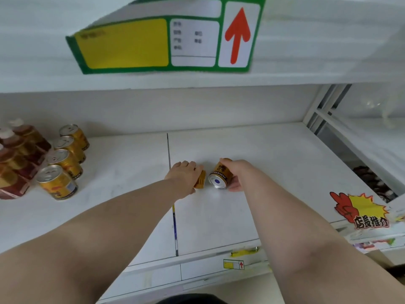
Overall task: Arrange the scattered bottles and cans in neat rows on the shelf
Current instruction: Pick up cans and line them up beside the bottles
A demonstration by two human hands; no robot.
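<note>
Two gold cans lie on their sides in the middle of the white shelf (274, 163). My left hand (185, 175) covers and grips one gold can (200, 182), of which only the near end shows. My right hand (235, 174) grips the other gold can (219, 175), whose silver bottom faces me. At the far left a row of several upright gold cans (65, 161) stands beside a row of brown tea bottles (17, 156) with white caps.
The shelf above (306, 51) carries a green and yellow price label (166, 38) with a red arrow. A red and yellow promo sticker (361, 212) hangs at the right front edge. A metal upright (324, 106) bounds the shelf on the right.
</note>
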